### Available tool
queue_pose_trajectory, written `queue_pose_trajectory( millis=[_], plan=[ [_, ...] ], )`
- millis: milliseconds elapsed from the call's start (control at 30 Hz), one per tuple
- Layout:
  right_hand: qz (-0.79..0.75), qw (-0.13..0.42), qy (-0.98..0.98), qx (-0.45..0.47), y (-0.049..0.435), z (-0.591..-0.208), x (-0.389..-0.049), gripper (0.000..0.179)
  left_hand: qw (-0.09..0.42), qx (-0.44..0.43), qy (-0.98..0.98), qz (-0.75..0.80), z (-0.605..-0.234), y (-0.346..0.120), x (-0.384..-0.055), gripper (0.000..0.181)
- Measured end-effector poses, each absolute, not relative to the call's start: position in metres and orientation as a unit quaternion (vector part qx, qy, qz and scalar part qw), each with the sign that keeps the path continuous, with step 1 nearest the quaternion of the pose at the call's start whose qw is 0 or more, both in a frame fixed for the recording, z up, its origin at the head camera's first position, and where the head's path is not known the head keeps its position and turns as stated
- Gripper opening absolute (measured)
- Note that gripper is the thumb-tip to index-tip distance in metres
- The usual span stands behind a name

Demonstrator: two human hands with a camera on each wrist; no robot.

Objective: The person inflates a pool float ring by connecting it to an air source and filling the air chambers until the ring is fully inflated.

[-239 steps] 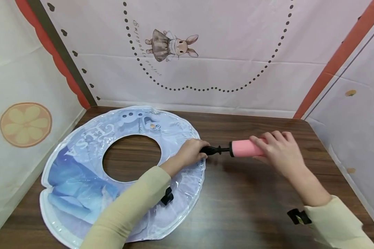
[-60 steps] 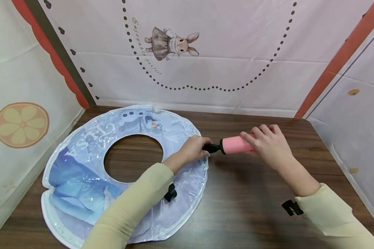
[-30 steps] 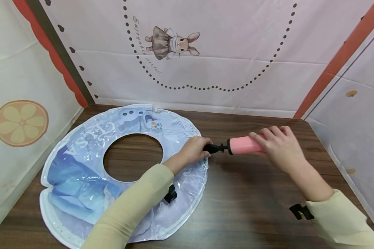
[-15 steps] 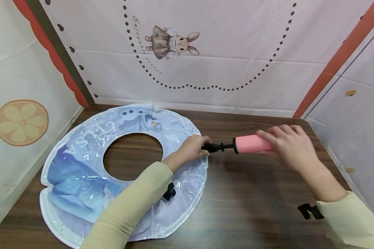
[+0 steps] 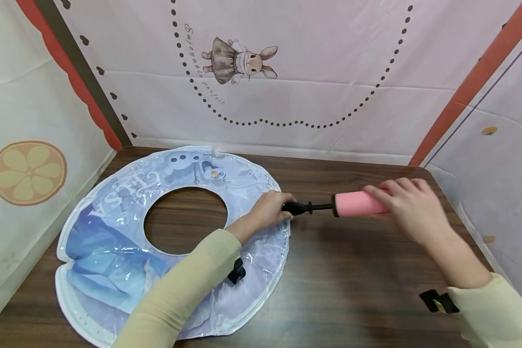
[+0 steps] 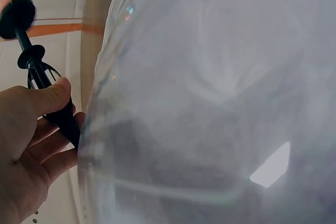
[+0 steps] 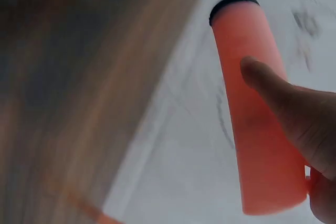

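Note:
A hand pump with a pink barrel (image 5: 358, 203) and a black nozzle end (image 5: 297, 208) lies across the space between both hands. My left hand (image 5: 267, 212) pinches the black end at the right rim of a blue swim ring (image 5: 108, 261); in the left wrist view the thumb presses on the black handle (image 6: 63, 114) and its tip meets the clear plastic. My right hand (image 5: 413, 208) grips the pink barrel, and a length of black rod (image 5: 322, 207) shows between barrel and handle. The ring looks partly filled, with wrinkles and a fold at its left edge.
The ring lies on a dark wood table (image 5: 330, 299) and covers much of its left side. Printed cloth walls (image 5: 313, 58) enclose the back and both sides. Black camera straps (image 5: 439, 302) sit at the cuffs.
Two seconds ago the barrel sat close against the black handle. My right hand has since drawn it rightward, exposing the rod. My left hand and the ring stay nearly in place.

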State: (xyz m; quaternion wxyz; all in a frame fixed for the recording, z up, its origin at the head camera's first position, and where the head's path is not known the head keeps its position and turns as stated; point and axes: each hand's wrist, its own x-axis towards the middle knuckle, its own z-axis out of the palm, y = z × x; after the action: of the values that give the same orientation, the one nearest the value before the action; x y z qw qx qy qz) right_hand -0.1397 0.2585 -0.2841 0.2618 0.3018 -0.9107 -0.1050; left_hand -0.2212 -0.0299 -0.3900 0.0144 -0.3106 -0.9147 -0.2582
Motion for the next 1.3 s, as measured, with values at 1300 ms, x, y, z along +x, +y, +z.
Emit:
queue_pose_trajectory(
  millis=[1300],
  plan=[
    [-0.115, 0.293, -0.892, 0.324, 0.244, -0.292, -0.144, 0.054, 0.025, -0.327, -0.916, -0.231, -0.385, -0.028, -0.222, 0.03]
  ],
)
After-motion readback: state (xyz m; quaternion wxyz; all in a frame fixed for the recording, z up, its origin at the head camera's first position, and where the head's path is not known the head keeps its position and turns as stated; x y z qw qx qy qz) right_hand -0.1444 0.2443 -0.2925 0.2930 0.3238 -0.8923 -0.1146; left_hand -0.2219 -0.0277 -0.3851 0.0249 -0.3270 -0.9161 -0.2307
